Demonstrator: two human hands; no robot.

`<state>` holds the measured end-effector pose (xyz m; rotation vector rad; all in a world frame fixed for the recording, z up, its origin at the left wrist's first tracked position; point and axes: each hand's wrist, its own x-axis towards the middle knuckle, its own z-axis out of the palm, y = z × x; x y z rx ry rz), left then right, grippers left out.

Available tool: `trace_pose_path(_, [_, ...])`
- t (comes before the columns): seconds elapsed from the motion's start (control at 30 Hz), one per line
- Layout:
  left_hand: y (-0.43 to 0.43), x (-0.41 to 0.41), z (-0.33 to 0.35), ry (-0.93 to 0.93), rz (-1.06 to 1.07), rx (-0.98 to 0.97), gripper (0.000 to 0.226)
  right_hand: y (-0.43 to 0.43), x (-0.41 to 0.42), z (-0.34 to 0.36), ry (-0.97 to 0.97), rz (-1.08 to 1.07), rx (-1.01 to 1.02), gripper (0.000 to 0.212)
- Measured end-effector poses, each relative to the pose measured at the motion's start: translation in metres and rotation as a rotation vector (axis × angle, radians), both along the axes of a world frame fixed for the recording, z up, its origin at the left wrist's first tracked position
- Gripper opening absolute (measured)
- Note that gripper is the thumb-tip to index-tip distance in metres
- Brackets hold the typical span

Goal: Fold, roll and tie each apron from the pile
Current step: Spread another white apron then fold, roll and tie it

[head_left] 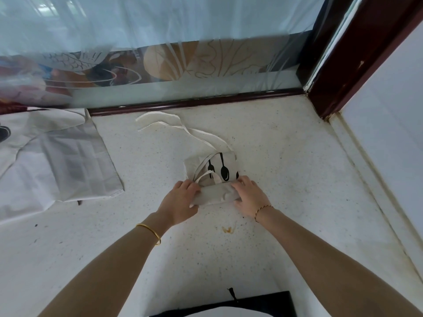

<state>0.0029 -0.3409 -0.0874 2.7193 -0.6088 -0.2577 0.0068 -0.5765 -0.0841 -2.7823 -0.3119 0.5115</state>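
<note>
Both hands' grip, left (pixel 180 197) and right (pixel 248 194), curled around half-rolled apron (pixel 215 195).

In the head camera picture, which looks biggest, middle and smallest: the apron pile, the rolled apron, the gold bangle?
1. Apron pile
2. Rolled apron
3. Gold bangle

The pile of aprons (pixel 57 161) runs off the left edge, so its full spread cannot be told. The fingertips of the left hand (pixel 180 197) and right hand (pixel 248 194) are tucked behind the rolled apron (pixel 216 194) — how they curl there is hidden. A dark cloth (pixel 251 300) is cut off at the bottom edge. Shapes behind the frosted glass (pixel 160 65) are blurred — unidentifiable.
</note>
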Motion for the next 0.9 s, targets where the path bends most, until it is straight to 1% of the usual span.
trace_pose_path(0.1, [-0.001, 0.0, 0.006, 0.025, 0.086, -0.093, 0.033, -0.006, 0.003, 0.001, -0.005, -0.03, 0.093, 0.034])
trace_pose_path(0.17, [-0.002, 0.001, 0.01, 0.105, 0.168, -0.142, 0.031, -0.01, 0.004, 0.001, -0.013, -0.057, 0.127, 0.027])
trace_pose_path(0.23, [-0.001, 0.0, 0.012, 0.19, 0.23, -0.161, 0.031, -0.011, 0.003, 0.003, -0.033, -0.09, 0.169, 0.024])
trace_pose_path(0.33, [-0.001, -0.003, 0.009, 0.204, 0.25, -0.163, 0.027, -0.008, 0.0, 0.006, -0.064, -0.169, 0.212, 0.025])
trace_pose_path(0.4, [-0.004, -0.005, 0.008, 0.202, 0.272, -0.174, 0.026, -0.006, -0.001, 0.007, -0.05, -0.222, 0.201, 0.028])
trace_pose_path(0.47, [-0.007, -0.005, 0.006, 0.256, 0.344, -0.213, 0.028, -0.004, -0.003, 0.006, -0.01, -0.26, 0.168, 0.032])
trace_pose_path(0.53, [-0.011, -0.006, 0.006, 0.315, 0.42, -0.234, 0.028, -0.001, -0.006, 0.004, -0.02, -0.274, 0.116, 0.032])
trace_pose_path(0.57, [-0.013, -0.006, 0.007, 0.315, 0.438, -0.206, 0.029, 0.001, -0.007, 0.003, -0.047, -0.273, 0.084, 0.03])
trace_pose_path(0.63, [-0.016, -0.005, 0.01, 0.229, 0.417, -0.062, 0.032, 0.005, -0.008, 0.005, -0.134, -0.247, 0.016, 0.028])
trace_pose_path(0.7, [-0.016, -0.004, 0.013, 0.093, 0.362, 0.056, 0.032, 0.008, -0.008, 0.006, -0.252, -0.123, -0.047, 0.025])
trace_pose_path(0.73, [-0.016, -0.003, 0.013, 0.023, 0.308, 0.078, 0.029, 0.009, -0.008, 0.005, -0.289, -0.045, -0.075, 0.027])
trace_pose_path(0.8, [-0.018, -0.002, 0.011, -0.066, 0.147, 0.075, 0.019, 0.005, -0.009, 0.001, -0.316, 0.025, -0.099, 0.033])
trace_pose_path(0.83, [-0.019, -0.001, 0.011, -0.075, 0.072, 0.073, 0.015, 0.004, -0.01, 0.001, -0.304, 0.046, -0.082, 0.034])
trace_pose_path(0.9, [-0.018, -0.001, 0.011, -0.042, 0.002, 0.077, 0.019, -0.002, -0.013, 0.002, -0.242, 0.094, -0.027, 0.04])
